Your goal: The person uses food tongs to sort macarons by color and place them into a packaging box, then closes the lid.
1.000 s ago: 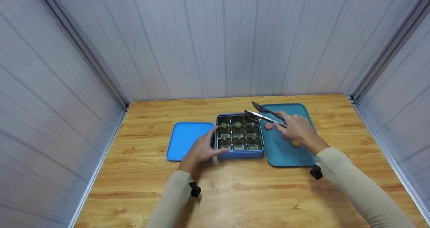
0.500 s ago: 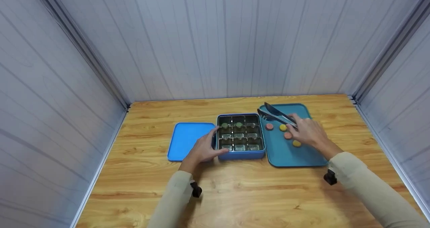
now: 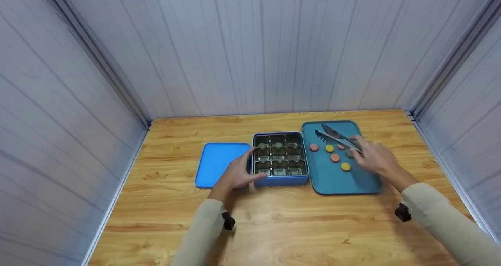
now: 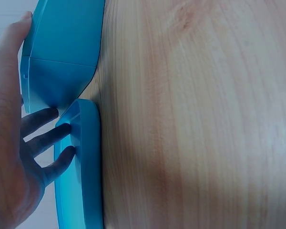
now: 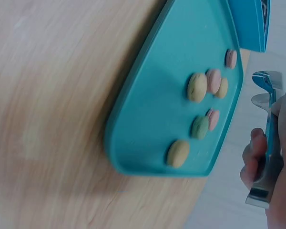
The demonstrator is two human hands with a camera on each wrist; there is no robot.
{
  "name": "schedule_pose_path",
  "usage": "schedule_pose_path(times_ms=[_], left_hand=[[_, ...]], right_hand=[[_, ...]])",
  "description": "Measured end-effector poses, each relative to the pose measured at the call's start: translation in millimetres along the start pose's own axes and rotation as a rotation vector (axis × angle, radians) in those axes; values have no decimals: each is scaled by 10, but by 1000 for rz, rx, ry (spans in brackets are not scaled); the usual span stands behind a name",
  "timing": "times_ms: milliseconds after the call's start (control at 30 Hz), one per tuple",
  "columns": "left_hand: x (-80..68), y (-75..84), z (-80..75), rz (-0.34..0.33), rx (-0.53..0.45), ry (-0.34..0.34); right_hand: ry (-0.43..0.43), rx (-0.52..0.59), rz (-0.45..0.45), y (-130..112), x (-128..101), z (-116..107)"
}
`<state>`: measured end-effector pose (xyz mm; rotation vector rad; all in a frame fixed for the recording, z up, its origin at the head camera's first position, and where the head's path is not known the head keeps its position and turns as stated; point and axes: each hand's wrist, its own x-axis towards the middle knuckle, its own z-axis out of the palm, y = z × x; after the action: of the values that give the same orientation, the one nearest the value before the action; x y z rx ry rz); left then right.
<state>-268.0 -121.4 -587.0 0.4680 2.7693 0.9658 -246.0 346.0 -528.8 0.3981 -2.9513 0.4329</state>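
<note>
In the head view the right hand has its fingers clamped on the tongs, whose two tips stand apart with nothing seen between them, above the back part of the tray; the green cookie and the pink cookie are close by, so a careless sweep could nudge one into its neighbour; squeezing too hard could crack a shell, too lightly could let a cookie drop on the way across; two green cookies sit in the left and middle compartments of the box's back row, and a low pass could catch its rim.

In the left wrist view the left hand's fingers are apart and loosely bent, its thumb along the box and other fingers by the lid; the hold looks light, so a knock from the tongs could shift the box, and a drooping finger could drag the lid over the worktop.

In the right wrist view seven cookies rest on the tray, some nearly touching; the likeliest slip, I judge, is tongs closing on two together or rolling one away.
</note>
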Motion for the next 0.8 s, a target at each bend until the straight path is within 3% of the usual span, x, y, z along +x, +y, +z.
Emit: schedule_pose_path(times_ms=[300,800], left_hand=[[-4,-10,1,3,0,-1],[-9,-9,-10,10,5,-2]], right_hand=[[-54,26,49,190,-123,-88],[-70,29,95,432,-346,-141]])
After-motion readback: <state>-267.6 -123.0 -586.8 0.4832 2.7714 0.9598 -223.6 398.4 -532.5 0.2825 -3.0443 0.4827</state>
